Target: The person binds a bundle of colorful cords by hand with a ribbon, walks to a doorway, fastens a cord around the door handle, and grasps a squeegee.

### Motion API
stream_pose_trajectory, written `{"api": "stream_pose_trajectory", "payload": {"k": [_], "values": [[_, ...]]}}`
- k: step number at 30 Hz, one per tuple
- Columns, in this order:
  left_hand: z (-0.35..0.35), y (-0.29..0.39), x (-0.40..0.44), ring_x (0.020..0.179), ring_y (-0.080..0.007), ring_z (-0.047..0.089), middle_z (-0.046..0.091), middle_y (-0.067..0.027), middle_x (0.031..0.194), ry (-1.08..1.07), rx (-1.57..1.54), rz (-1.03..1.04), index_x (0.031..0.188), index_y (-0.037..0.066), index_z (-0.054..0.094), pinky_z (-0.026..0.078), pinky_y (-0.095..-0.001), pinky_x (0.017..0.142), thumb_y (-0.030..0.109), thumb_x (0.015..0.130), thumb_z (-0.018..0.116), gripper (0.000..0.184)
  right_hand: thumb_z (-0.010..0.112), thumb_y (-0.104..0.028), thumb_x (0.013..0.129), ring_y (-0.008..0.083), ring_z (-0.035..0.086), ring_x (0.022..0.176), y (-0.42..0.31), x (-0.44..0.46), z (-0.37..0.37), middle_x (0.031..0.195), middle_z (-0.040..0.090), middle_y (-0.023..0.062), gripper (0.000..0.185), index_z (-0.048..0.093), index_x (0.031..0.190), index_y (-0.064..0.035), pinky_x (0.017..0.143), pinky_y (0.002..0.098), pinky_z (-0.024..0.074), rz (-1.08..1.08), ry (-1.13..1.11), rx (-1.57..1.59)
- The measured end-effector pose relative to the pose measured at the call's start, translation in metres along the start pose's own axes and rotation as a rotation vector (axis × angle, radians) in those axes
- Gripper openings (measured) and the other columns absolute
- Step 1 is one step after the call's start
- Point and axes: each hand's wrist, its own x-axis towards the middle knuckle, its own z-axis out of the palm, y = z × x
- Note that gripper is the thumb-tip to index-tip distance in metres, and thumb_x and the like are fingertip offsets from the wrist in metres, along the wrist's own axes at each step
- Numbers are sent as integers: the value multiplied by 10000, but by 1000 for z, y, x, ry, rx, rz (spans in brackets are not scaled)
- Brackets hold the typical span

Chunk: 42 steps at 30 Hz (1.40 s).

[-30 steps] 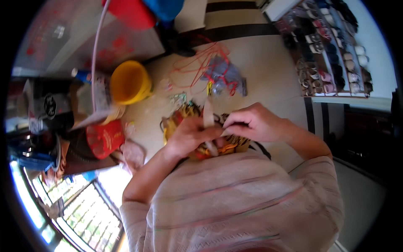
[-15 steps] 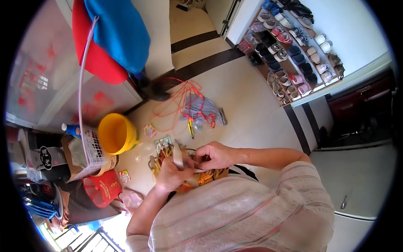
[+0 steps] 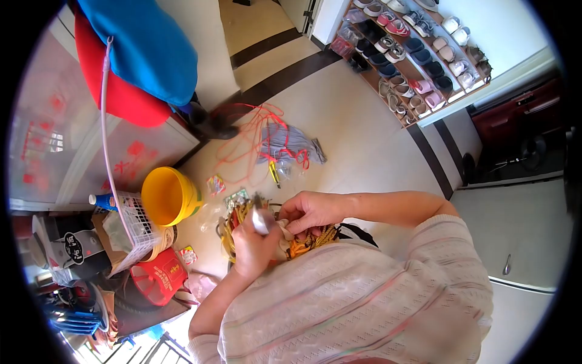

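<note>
My left hand [image 3: 251,246] is closed round a pale whitish strip [image 3: 262,221], whose upper end stands out above the fist. Close beside it, my right hand [image 3: 314,211] pinches a cream-coloured piece [image 3: 284,238] between thumb and fingers; this may be part of the same strip. Beneath both hands, against my body, lies a bundle of yellow, orange and black cords [image 3: 309,242], largely covered by the hands. Its left part shows yellow and brown strands.
On the floor ahead are red string [image 3: 242,142], a grey cloth [image 3: 285,144] and a yellow cutter [image 3: 274,173]. A yellow bucket [image 3: 167,197], white basket [image 3: 139,227] and red container [image 3: 163,276] stand left. A shoe rack [image 3: 418,57] is at upper right.
The view has swung and shifted. My left fist has turned more upright with the strip, and my right hand now sits close beside it, its stretch of strip bunched up.
</note>
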Motion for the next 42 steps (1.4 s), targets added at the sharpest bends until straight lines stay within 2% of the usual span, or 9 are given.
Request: {"api": "stream_pose_trajectory", "payload": {"k": [3, 7, 12, 19, 24, 31, 34, 38, 42], "values": [[-4, -8, 2, 538, -77, 477, 546, -10, 607, -103, -150, -64, 739, 10, 555, 397, -236, 495, 36, 719, 684, 133, 593, -95, 802, 59, 540, 550, -12, -2, -5, 746, 623, 53, 135, 581, 914, -22, 463, 190, 417, 82, -32, -128], [-9, -17, 0, 560, -52, 482, 558, -6, 601, -186, -362, -40, 687, 25, 563, 407, -231, 500, 42, 703, 708, 146, 614, -38, 721, 65, 535, 551, -7, 11, -19, 784, 633, 50, 59, 561, 734, -18, 517, 234, 458, -526, 178, -589], [-16, -25, 0, 667, -159, 502, 537, -67, 729, -274, -403, 157, 735, 25, 575, 399, -302, 600, -6, 741, 636, 69, 611, -45, 802, 49, 531, 599, -40, 8, -19, 746, 606, 27, 83, 537, 828, -17, 541, 198, 443, -59, -72, -73], [-30, -16, -17, 627, -181, 519, 550, -97, 764, -271, -176, 186, 636, -3, 549, 404, -292, 535, 37, 775, 627, 164, 624, -85, 778, 61, 540, 592, -26, 21, -50, 661, 589, 21, 86, 580, 812, -20, 522, 222, 423, -137, -90, -563], [-41, -18, -27, 887, -242, 551, 559, -167, 974, -305, -263, 204, 596, -25, 506, 429, -300, 719, 37, 789, 605, 225, 591, 2, 756, 67, 547, 650, 8, 32, -75, 693, 603, 33, 51, 569, 800, -11, 589, 226, 447, -106, 61, -915], [-44, -29, -20, 1102, -323, 467, 610, -173, 912, -514, -850, 158, 605, -1, 558, 347, -424, 930, 210, 832, 608, 313, 534, -113, 857, 190, 616, 819, -31, 63, -52, 856, 627, 106, 105, 538, 867, -8, 749, 284, 483, -372, -156, -24], [-43, -16, -25, 995, -349, 525, 624, -163, 787, -481, -955, -40, 632, 23, 572, 313, -496, 941, 299, 858, 526, 359, 479, -109, 892, 263, 616, 858, -39, 64, -13, 861, 607, 129, 110, 491, 959, -22, 764, 334, 490, -162, -342, 465], [-43, -22, -27, 886, -301, 579, 619, -115, 740, -521, -1008, -61, 643, 35, 588, 224, -496, 1013, 309, 863, 535, 355, 491, -117, 884, 68, 294, 502, -43, 56, 6, 631, 353, -27, 90, 466, 941, -52, 473, 234, 324, 33, -316, 501], [-48, -12, -32, 825, -253, 597, 611, -86, 707, -497, -638, 39, 658, 31, 606, 183, -490, 1042, 302, 866, 547, 347, 476, -102, 881, 51, 273, 479, -18, 58, -20, 622, 312, -42, 70, 460, 931, -56, 448, 223, 278, 194, -86, 466]]}}
